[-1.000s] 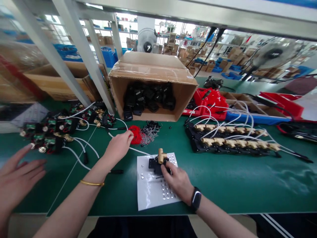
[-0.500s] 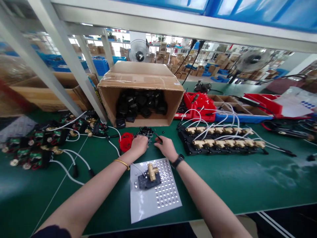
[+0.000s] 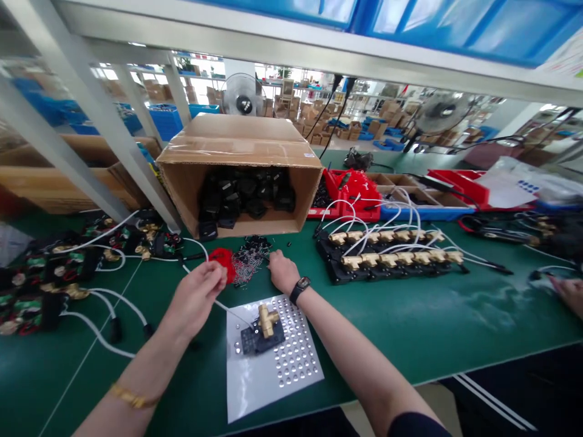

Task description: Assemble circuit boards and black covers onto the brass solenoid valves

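Note:
My left hand is lifted a little above the green mat, its fingers pinched together beside a small red part; what it pinches is too small to name. My right hand, with a black watch on the wrist, rests closed at the edge of a pile of small dark screws. Nearer to me a brass tee fitting on a black block sits on a white sheet dotted with small round pads, a thin white wire running from it toward my left hand.
A cardboard box lying on its side holds black parts. Rows of brass fittings with white wires lie to the right, red bins behind them. Wired assemblies crowd the left. Another person's hand shows at the right edge.
My left hand has drawn back from the red part toward me, pinched. My right hand stays at the screw pile. A second's time ago it was on the brass fitting.

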### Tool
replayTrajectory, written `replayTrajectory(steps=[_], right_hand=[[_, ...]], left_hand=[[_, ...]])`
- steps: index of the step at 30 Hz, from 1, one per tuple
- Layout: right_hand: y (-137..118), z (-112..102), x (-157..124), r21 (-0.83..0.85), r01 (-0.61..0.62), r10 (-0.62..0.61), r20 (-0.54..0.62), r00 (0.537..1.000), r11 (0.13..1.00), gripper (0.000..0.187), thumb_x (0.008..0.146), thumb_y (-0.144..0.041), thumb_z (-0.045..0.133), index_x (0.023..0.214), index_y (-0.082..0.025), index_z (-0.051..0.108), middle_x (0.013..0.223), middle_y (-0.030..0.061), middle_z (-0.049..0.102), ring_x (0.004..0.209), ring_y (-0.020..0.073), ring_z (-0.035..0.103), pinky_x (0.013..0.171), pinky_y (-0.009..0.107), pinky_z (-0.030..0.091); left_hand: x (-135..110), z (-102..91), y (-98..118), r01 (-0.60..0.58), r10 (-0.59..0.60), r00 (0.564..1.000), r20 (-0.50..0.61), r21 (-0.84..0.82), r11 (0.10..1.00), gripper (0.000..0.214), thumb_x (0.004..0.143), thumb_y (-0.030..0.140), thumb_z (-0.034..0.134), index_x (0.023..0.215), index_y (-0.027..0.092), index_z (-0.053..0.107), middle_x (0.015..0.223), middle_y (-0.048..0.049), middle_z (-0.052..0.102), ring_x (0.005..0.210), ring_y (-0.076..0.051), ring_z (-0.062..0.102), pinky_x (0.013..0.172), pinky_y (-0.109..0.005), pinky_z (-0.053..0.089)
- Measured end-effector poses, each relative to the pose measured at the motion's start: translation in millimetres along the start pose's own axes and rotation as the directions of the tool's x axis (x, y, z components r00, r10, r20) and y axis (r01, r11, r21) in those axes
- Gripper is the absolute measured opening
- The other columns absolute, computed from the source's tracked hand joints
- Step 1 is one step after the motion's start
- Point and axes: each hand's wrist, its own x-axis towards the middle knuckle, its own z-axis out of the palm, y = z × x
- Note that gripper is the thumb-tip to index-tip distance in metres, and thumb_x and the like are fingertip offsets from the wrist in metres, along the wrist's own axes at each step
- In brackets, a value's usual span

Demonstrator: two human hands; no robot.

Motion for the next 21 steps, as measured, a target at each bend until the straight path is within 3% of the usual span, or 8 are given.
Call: replayTrajectory(steps=[1, 3, 7, 10, 12, 16, 21], right_hand=[[2, -2, -3, 0.036, 0.001, 0.000, -0.014, 1.000, 0.999, 0.013, 0.086, -0.013, 0.047, 0.097, -0.013, 0.054, 0.108, 0.0152, 0.055, 0.090, 0.0243, 0.059, 0.077, 0.036, 0.043], [8, -7, -13, 0.134, 0.013, -0.008, -0.031, 0.999, 0.991, 0.011, 0.084, -0.013, 0.049, 0.093, -0.014, 0.055, 0.099, 0.0108, 0.059, 0.087, 0.0212, 0.059, 0.076, 0.033, 0.043], [24, -12, -46, 0.388, 0.026, -0.036, 0.021, 0.999, 0.921, 0.013, 0.079, -0.013, 0.052, 0.092, -0.014, 0.057, 0.081, 0.0023, 0.061, 0.074, 0.0139, 0.058, 0.068, 0.025, 0.045], [32, -9, -72, 0.539, -0.013, -0.048, 0.099, 0.994, 0.842, 0.011, 0.076, -0.018, 0.055, 0.085, -0.013, 0.060, 0.071, 0.0001, 0.060, 0.062, 0.0117, 0.054, 0.057, 0.022, 0.042], [33, -6, -82, 0.604, -0.040, -0.037, 0.115, 0.993, 0.796, 0.014, 0.075, -0.025, 0.059, 0.080, -0.013, 0.061, 0.066, -0.0004, 0.059, 0.057, 0.0108, 0.051, 0.052, 0.022, 0.040], [31, -1, -86, 0.661, -0.061, -0.018, 0.112, 0.994, 0.748, 0.019, 0.072, -0.031, 0.063, 0.077, -0.012, 0.061, 0.065, 0.0001, 0.059, 0.054, 0.0102, 0.049, 0.050, 0.022, 0.038], [31, 2, -84, 0.630, -0.012, -0.101, 0.143, 0.985, 0.776, 0.012, 0.073, -0.022, 0.062, 0.078, -0.012, 0.065, 0.070, 0.0024, 0.065, 0.060, 0.0129, 0.056, 0.056, 0.023, 0.043]], left_hand=[[-13, -9.4, -6, 0.145, -0.155, 0.987, -0.029, -0.222, 0.964, 0.019, 0.080, 0.012, 0.051, 0.098, 0.014, 0.056, 0.078, -0.0025, 0.059, 0.067, -0.011, 0.058, 0.066, -0.024, 0.052], [-35, -23.6, -22, 0.299, -0.360, 0.931, -0.059, -0.440, 0.846, 0.024, 0.077, 0.004, 0.053, 0.098, 0.014, 0.060, 0.078, -0.0031, 0.061, 0.064, -0.010, 0.059, 0.061, -0.020, 0.053], [-64, -24.2, -46, 0.412, -0.530, 0.847, -0.052, -0.565, 0.715, 0.019, 0.075, -0.002, 0.052, 0.084, 0.011, 0.063, 0.075, -0.0070, 0.066, 0.065, -0.011, 0.062, 0.059, -0.019, 0.054], [-68, -10.2, -49, 0.417, -0.520, 0.854, 0.003, -0.599, 0.683, 0.013, 0.073, 0.001, 0.057, 0.079, 0.010, 0.064, 0.082, -0.0102, 0.068, 0.078, -0.015, 0.065, 0.070, -0.022, 0.054], [-66, -1.3, -49, 0.385, -0.455, 0.890, 0.019, -0.566, 0.729, 0.008, 0.070, 0.009, 0.065, 0.077, 0.010, 0.064, 0.078, -0.0075, 0.067, 0.075, -0.013, 0.063, 0.069, -0.020, 0.051], [-59, 12.7, -56, 0.253, -0.260, 0.965, 0.011, -0.278, 0.927, 0.021, 0.067, 0.029, 0.069, 0.075, 0.012, 0.062, 0.060, 0.0008, 0.059, 0.057, -0.009, 0.054, 0.055, -0.018, 0.043], [-48, 26.3, -65, 0.236, -0.230, 0.967, 0.109, -0.044, 0.971, 0.021, 0.064, 0.032, 0.066, 0.074, 0.014, 0.065, 0.065, -0.0031, 0.065, 0.060, -0.016, 0.058, 0.055, -0.024, 0.043]])
